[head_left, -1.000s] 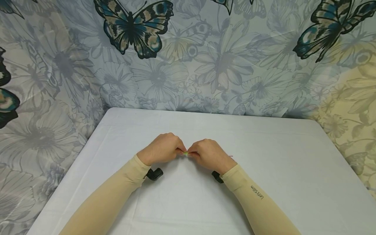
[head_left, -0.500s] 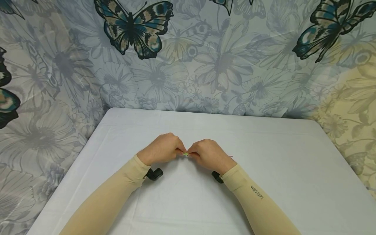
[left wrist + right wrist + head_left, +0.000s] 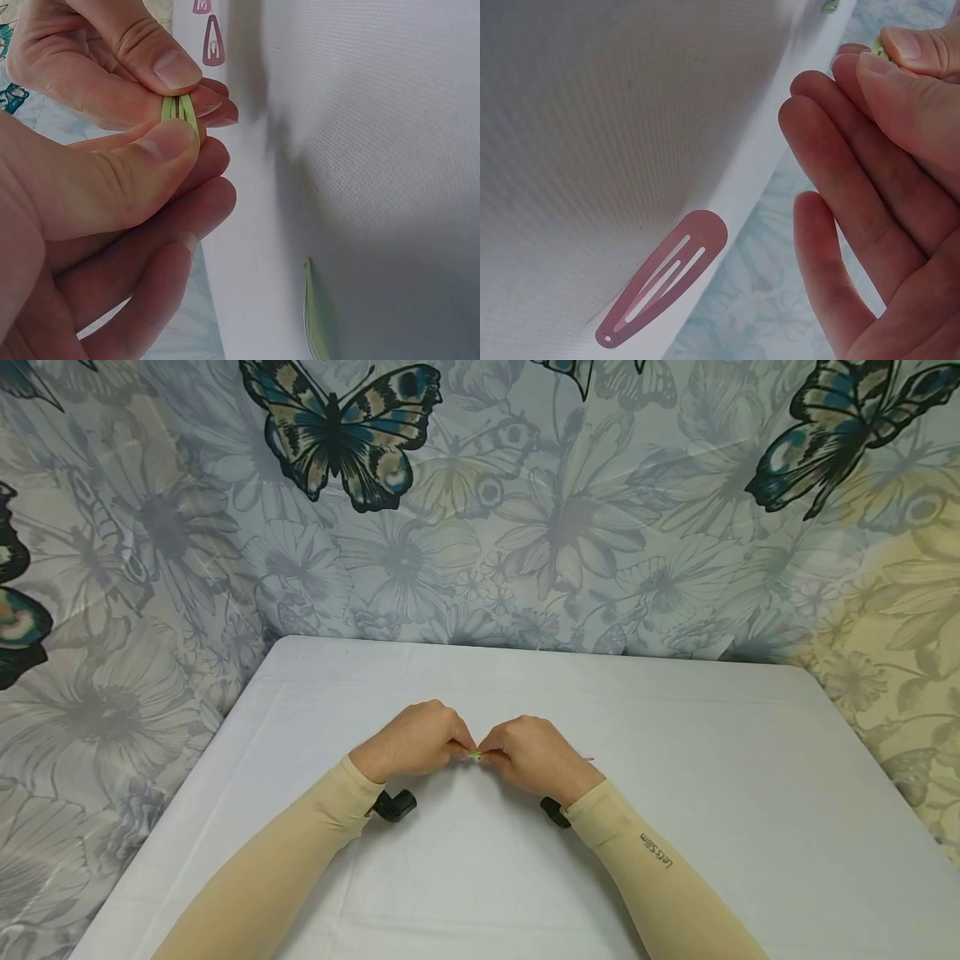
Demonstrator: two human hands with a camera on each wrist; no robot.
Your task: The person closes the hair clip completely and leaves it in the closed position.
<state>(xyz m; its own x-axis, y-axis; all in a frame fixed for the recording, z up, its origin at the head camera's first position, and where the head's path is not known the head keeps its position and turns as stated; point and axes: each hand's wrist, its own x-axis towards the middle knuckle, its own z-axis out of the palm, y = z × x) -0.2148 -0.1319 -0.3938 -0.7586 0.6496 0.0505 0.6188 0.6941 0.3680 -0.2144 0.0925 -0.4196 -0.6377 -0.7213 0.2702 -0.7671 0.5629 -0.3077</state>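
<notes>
Between the fingertips of both hands is a small light-green snap hair clip [image 3: 178, 109], its slotted middle showing in the left wrist view. My left hand [image 3: 416, 739] pinches one end between thumb and forefinger. The other end is pinched by my right hand [image 3: 536, 756], whose remaining fingers extend loosely in the right wrist view. Both ends of the clip are covered by fingers. A pink snap hair clip [image 3: 664, 277] lies beyond the right hand, mostly hidden behind the wrist in the head view.
Another green hair clip [image 3: 313, 315] lies on the white-covered table [image 3: 450, 877], in the lower part of the left wrist view. Pink clips [image 3: 214, 45] show at that view's top. Butterfly-patterned fabric [image 3: 570, 527] hangs behind the table.
Both hands keep their place and their pinch. The visible bit of the green hair clip sits very slightly lower between the fingertips.
</notes>
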